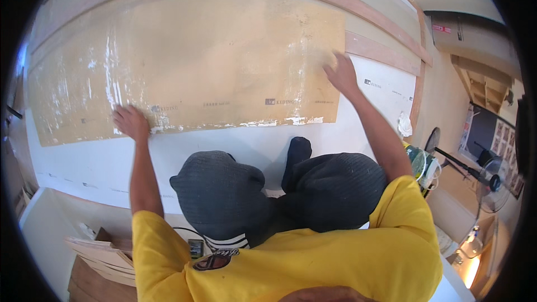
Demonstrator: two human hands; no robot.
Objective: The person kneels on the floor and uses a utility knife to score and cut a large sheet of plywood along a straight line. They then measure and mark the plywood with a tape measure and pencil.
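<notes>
while the tan sheet lay over the white surface, short of its near and right edges, the left hand rested by the sheet's near edge, fingers spread, gripping nothing; the right hand, blurred, partly open and empty, was at the sheet's right edge, contact unclear.

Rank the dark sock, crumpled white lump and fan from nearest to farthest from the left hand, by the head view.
1. Dark sock: right of the left hand, near the middle.
2. Crumpled white lump: farther right.
3. Fan: far right, beyond the lump.
</notes>
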